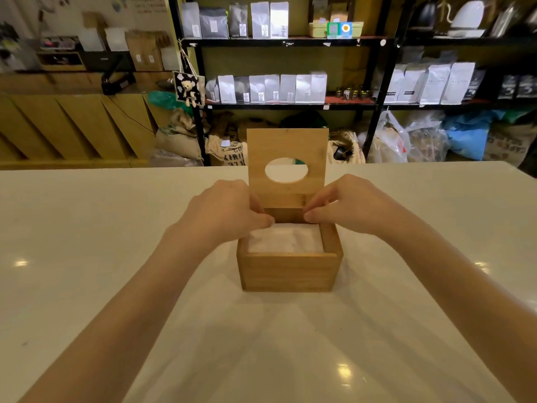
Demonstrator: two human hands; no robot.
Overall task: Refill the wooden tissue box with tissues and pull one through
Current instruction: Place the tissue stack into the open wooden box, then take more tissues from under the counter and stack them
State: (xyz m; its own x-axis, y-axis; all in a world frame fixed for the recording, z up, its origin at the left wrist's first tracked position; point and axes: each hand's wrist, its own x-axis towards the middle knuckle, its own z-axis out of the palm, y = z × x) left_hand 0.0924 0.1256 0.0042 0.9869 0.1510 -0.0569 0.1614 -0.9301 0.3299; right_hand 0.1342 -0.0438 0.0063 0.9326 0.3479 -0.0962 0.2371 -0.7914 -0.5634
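Left hand (pixel 229 212): reaches in from the left, knuckles up, fingertips bunched together over the far-left corner of the tissues (pixel 286 238). It looks to pinch or press the top sheet there; the actual contact is hidden under the fingers, so I cannot tell whether a sheet is gripped.

Box (pixel 289 269): sits mid-desk (pixel 87 257), dead centre between the two forearms, square to the person. It is only a little wider than deep, so its long axis, such as it is, runs left to right. The tissues lie flat inside, filling it nearly to the rim, their top a little rumpled.

Lid (pixel 287 149): hinged at the far edge, stands upright behind the hands, its oval hole (pixel 286 169) facing the person. The hole's long axis also runs left to right.

Right hand (pixel 345 206): mirrors the left, fingertips bunched at the far-right corner of the stack, thumb tip near the lid's lower edge. Same doubt over whether it holds a sheet.

Judgement: both hands are equally near, each just over the stack's far edge. The hole lies directly above and behind the fingertips. Any sheet lifted must travel up and away from the person to meet it, or the lid must swing down toward the person over a raised sheet.
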